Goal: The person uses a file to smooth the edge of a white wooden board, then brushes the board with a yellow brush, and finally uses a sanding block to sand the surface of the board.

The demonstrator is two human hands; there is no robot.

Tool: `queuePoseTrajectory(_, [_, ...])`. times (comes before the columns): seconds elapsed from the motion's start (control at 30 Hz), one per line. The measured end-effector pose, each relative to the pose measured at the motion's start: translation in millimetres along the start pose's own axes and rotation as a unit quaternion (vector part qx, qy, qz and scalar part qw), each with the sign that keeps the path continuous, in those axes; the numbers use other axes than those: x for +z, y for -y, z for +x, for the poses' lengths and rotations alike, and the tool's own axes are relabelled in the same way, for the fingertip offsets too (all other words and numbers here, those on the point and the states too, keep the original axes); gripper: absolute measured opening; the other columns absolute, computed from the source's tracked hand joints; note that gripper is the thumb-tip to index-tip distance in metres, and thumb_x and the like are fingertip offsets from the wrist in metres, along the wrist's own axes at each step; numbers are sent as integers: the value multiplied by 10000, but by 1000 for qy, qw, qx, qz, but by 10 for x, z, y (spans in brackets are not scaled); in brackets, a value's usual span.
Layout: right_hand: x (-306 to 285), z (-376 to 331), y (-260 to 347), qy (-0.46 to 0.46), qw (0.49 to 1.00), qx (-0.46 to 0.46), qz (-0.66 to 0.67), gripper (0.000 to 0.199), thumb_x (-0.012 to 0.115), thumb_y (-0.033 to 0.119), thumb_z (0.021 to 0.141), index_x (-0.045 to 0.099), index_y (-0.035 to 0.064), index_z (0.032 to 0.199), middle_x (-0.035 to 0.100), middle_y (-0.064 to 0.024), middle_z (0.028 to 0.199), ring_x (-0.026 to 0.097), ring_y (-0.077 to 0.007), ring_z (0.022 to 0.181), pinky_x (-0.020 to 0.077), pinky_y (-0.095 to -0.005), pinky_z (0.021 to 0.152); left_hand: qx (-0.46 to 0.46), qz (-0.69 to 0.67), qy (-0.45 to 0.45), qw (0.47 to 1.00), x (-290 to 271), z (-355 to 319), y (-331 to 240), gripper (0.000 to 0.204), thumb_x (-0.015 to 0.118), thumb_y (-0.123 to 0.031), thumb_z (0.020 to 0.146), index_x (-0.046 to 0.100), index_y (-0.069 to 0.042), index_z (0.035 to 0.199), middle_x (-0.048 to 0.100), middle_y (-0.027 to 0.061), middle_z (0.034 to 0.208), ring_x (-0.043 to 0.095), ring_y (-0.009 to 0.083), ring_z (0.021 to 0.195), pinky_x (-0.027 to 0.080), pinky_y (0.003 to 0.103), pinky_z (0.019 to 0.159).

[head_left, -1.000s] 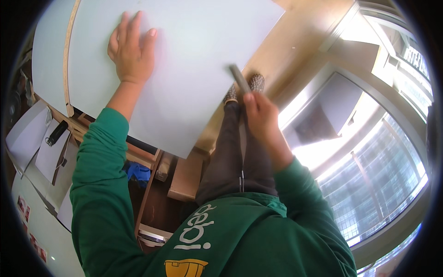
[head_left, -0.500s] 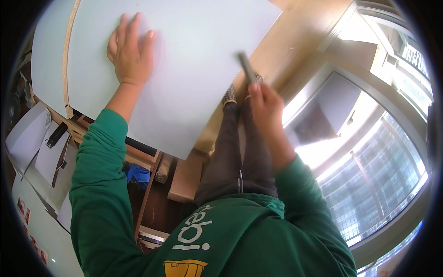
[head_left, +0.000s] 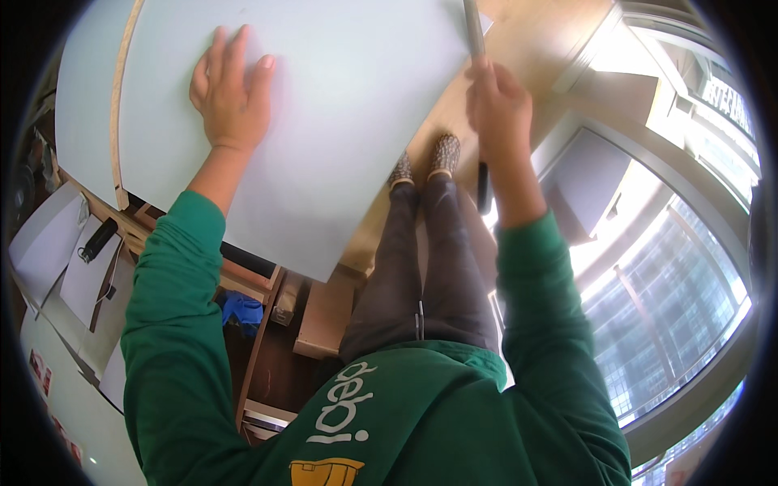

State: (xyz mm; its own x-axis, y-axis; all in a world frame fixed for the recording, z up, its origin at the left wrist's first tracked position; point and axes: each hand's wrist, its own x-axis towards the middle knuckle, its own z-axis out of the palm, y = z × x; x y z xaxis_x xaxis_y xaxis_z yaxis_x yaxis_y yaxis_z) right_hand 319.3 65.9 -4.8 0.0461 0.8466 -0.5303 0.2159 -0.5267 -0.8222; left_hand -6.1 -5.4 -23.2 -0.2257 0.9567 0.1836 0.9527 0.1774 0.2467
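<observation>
My left hand (head_left: pixel 232 89) lies on a large white board (head_left: pixel 324 154), its fingers stretched out and the thumb apart. It holds nothing. At the right, beyond the board's edge, my raised right hand (head_left: pixel 501 109) is closed around a long, narrow grey tool (head_left: pixel 476 31). The tool points up and away from me, and its far end runs out of the picture, so its exact kind does not show. A thin panel edge with a bare wood-coloured face (head_left: pixel 120 97) runs along the left part of the white surface.
Below the board are open wooden compartments with a cardboard box (head_left: pixel 326 317) and a blue bundle (head_left: pixel 242 308). A black cylindrical object (head_left: pixel 99 238) lies at the left. My feet stand on a wood-coloured floor (head_left: pixel 519 44); large windows (head_left: pixel 656 300) fill the right side.
My right hand has moved up and to the right with the grey tool, which now points more steeply away from me. The left hand and the board have hardly moved.
</observation>
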Motion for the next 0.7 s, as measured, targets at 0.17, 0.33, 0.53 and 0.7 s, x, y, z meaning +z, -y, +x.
queuePoseTrajectory(0.17, [43,-963,-748,17,968,-154,-199,227,620,226,1029,668,15,963,564,-163,654,557,-204,561,458,-357,551,1,-14,-5,1000,34,10,12,559,497,-503,1016,524,-234,1506,391,72,1638,312,309,1453,154,492,1217])
queuePoseTrajectory(0.33, [62,-1677,-576,135,981,10,-139,209,663,219,1014,664,15,971,576,-139,680,551,-208,604,470,-333,601,-9,-5,-3,1000,5,-26,25,562,499,-506,1015,524,-231,1505,390,63,1639,303,304,1457,153,488,1219])
queuePoseTrajectory(0.53, [-15,-1558,-736,94,978,-72,-174,230,653,240,1021,668,17,966,560,-135,667,527,-209,597,463,-342,598,-7,-6,-12,1000,16,-26,52,561,503,-514,1011,523,-250,1506,390,59,1639,313,303,1451,157,484,1218])
queuePoseTrajectory(0.7, [218,-1053,-440,62,984,-5,-169,256,640,241,1021,650,4,925,554,-172,677,524,-252,589,465,-368,596,-1,19,-5,1000,-22,-8,30,574,571,-438,985,514,-176,1493,405,147,1607,351,394,1423,212,536,1204])
